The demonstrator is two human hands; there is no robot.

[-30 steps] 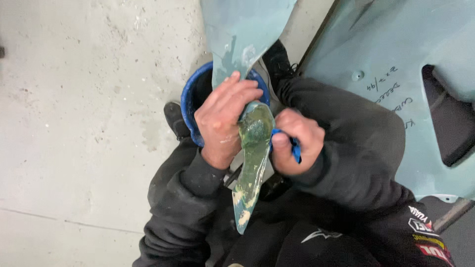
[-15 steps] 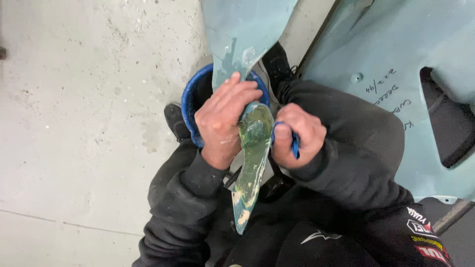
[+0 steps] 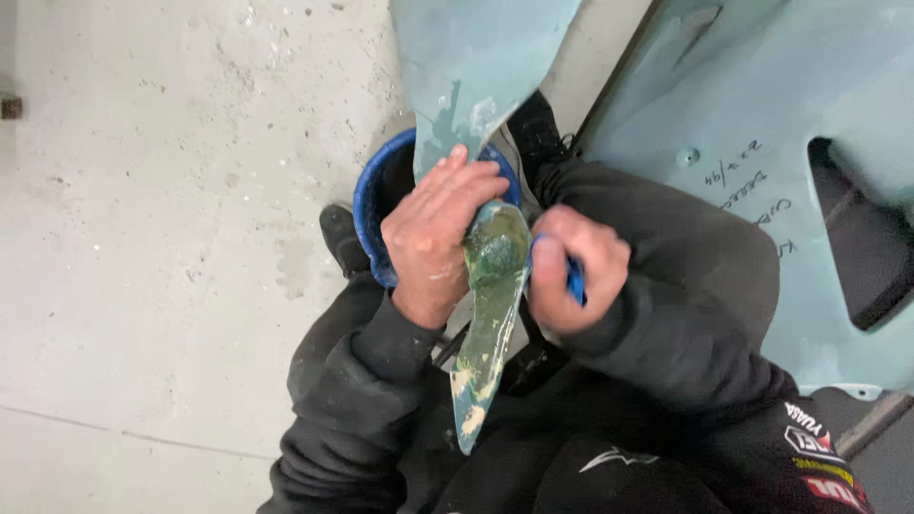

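Paint-smeared green panel [image 3: 490, 314] lay gripped in the head view, over a blue bucket [image 3: 373, 205]. Left hand [image 3: 433, 238] wrapped its fingers around it; right hand [image 3: 571, 281] was clenched on a blue tool [image 3: 575, 282], perhaps a handle.

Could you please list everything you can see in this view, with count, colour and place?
Curved panel piece: one, pale green with smeared filler, centre, running from top to lap.
Bowl: one, blue, under the left hand.
Blue tool: one, mostly hidden in the right fist.
Large panel: one, pale green, upper right, with handwriting and a cut-out.
Floor: grey concrete, left.
Boots: two, black, beside the bowl.
Left hand: grips the curved piece.
Right hand: closed on the tool.
Sleeves: black.
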